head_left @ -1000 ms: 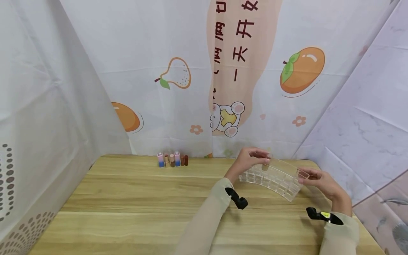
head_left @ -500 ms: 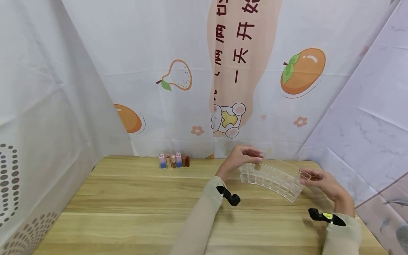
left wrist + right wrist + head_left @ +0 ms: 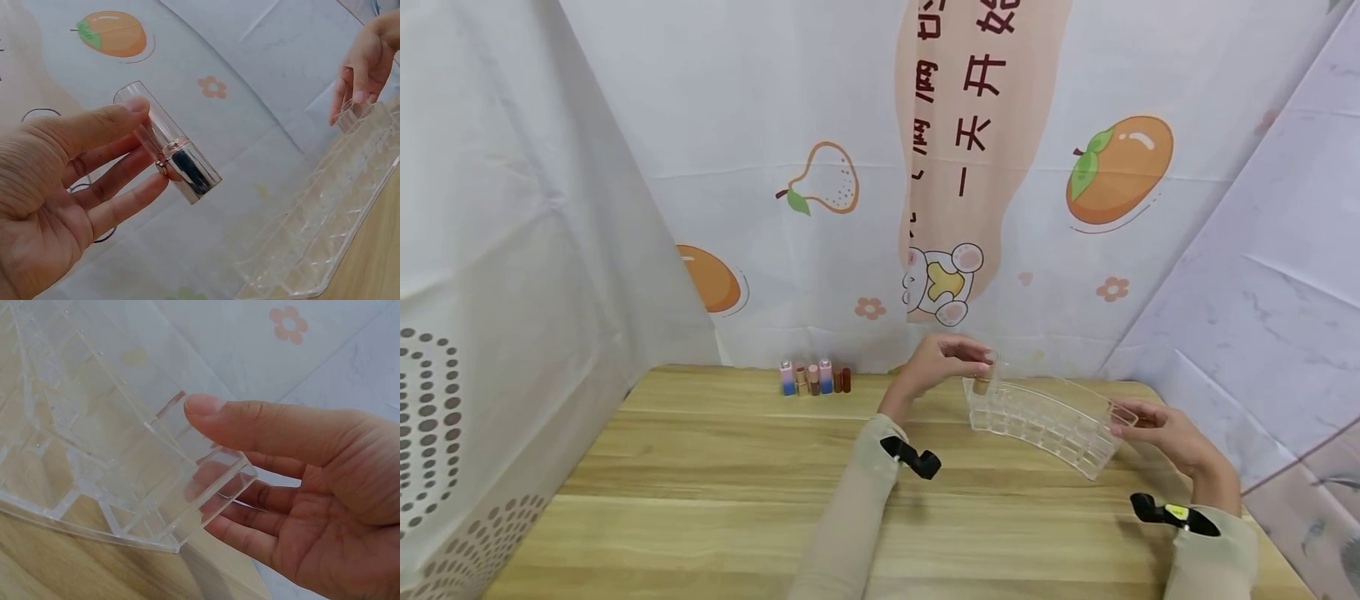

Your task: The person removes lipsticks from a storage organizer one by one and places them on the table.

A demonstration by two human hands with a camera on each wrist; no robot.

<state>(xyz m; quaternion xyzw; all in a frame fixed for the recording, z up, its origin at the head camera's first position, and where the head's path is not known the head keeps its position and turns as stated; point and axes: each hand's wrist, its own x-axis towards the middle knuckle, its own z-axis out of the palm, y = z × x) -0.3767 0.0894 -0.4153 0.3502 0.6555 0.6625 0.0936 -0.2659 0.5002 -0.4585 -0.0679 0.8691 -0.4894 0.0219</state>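
Note:
My left hand (image 3: pixel 942 363) pinches a lipstick tube (image 3: pixel 169 145) between thumb and fingers. The tube has a clear cap and a shiny metallic lower part, and it tilts in the left wrist view. In the head view it is above the left end of a clear acrylic organizer (image 3: pixel 1037 421), a curved tiered rack with many small compartments. At the rack's right end my right hand (image 3: pixel 1168 433) grips the edge, its thumb (image 3: pixel 250 419) on the upper side and its fingers underneath. The compartments that show hold nothing I can make out.
Several small lipsticks stand in a row at the table's back edge: a pink-and-blue one (image 3: pixel 787 379), a brown-red one (image 3: pixel 847 380) and others between them. The wooden table (image 3: pixel 715 483) meets a printed curtain (image 3: pixel 820 275) behind.
My left hand has moved left with the lipstick tube, from over the rack's middle to its left end. The right hand keeps hold of the rack's right end.

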